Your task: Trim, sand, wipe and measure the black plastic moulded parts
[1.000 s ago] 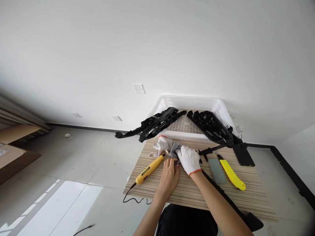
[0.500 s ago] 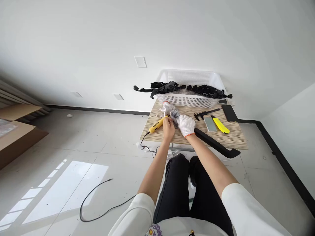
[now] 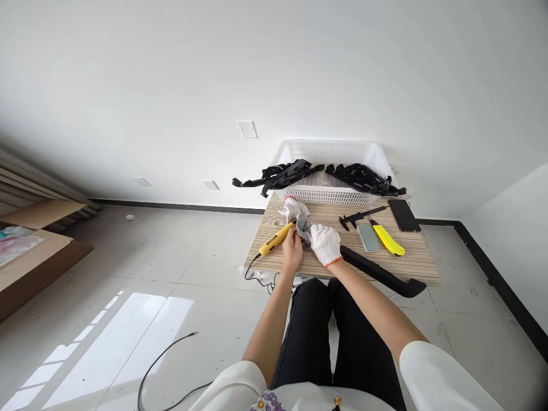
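Note:
My left hand (image 3: 292,249) is bare, its fingers closed at the near edge of a crumpled grey cloth (image 3: 303,227). My right hand (image 3: 326,244) wears a white knit glove with an orange cuff. It is closed around the upper end of a long black plastic bar (image 3: 377,269), right against the cloth; the gripped end is hidden. The bar slants down to the right, its hooked end past the table's front edge. Left of my bare hand lies a yellow corded hand tool (image 3: 276,239). Another white glove (image 3: 293,209) lies just beyond.
On the wooden table (image 3: 411,257) are black calipers (image 3: 357,217), a grey-green block (image 3: 369,237), a yellow utility knife (image 3: 389,239) and a black phone (image 3: 404,215). Behind stands a white basket (image 3: 329,196) with black plastic parts (image 3: 363,177) across it. A cable (image 3: 160,357) lies on the floor.
The view has tilted up, so the table and everything on it sit lower in the picture. Both hands stay together at the grey cloth, with only slight shifts of the fingers.

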Tool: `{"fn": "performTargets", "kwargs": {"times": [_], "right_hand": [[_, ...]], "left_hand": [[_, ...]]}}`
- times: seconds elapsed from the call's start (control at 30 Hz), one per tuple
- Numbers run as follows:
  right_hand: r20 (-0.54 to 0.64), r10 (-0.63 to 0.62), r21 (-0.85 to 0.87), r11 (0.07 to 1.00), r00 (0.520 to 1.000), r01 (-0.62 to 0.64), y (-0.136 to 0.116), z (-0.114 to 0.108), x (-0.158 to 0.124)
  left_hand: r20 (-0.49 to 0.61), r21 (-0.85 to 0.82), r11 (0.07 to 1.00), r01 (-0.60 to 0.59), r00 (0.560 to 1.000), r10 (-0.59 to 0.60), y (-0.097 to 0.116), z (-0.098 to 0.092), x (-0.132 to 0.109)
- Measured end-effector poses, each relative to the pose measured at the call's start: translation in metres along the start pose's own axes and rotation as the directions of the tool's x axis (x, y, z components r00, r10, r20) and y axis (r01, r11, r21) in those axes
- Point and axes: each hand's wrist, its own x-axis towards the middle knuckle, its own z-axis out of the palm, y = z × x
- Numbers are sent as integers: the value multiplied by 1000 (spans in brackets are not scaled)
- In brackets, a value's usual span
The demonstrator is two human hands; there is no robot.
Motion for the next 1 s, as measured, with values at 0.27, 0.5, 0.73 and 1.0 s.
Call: {"fn": "performTargets", "kwargs": {"times": [0.27,0.5,0.73,1.0], "right_hand": [[13,-16,-3,1000,1000,16,0,-7,-3],[2,-43,15,999,999,43,-2,-12,-15],[-30,-33,14,999,999,34,-4,-10,-20],[6,-81,33,996,997,80,-9,-11,-29]], "left_hand": [[0,30,994,-104,995,104,-3,-2,7],[233,58,979,-193,957,175,-3,-27,6],[389,73,964,-254,898,207,5,-38,1],[618,-4,991,-132,779,106,12,-56,-8]]}}
